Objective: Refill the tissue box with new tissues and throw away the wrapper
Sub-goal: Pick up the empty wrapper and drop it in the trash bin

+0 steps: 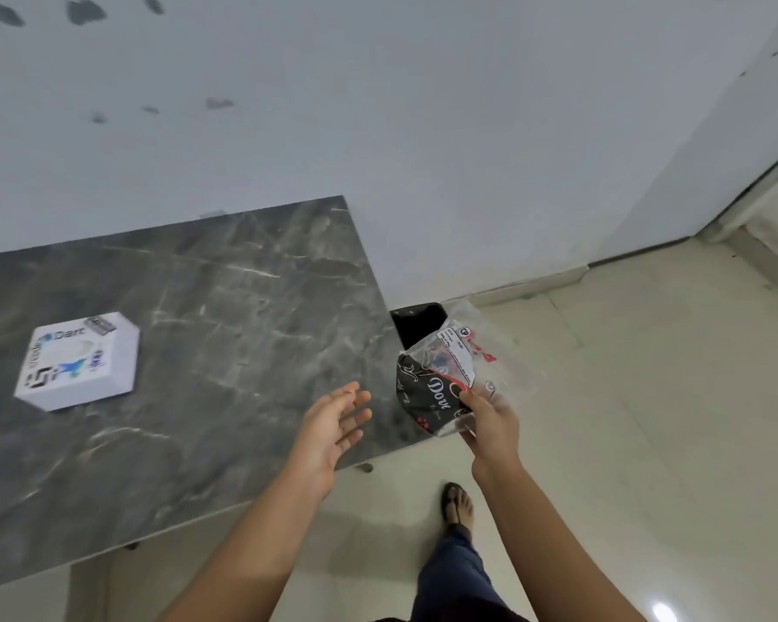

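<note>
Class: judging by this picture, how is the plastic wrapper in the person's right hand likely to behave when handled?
The wrapper is probably floppy: it crumples above the right hand. It seems light, since a few fingers hold it up. Its glossy film may be slippery.

Even, cool, fairly bright lighting. One hard glare spot on the floor at near right; a soft shadow under the tabletop edge. Wide-angle bending curves the wall lines at right. Slight motion blur softens the box print.

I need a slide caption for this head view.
Right hand holds empty wrapper above black bin; tissue box on table.
</note>
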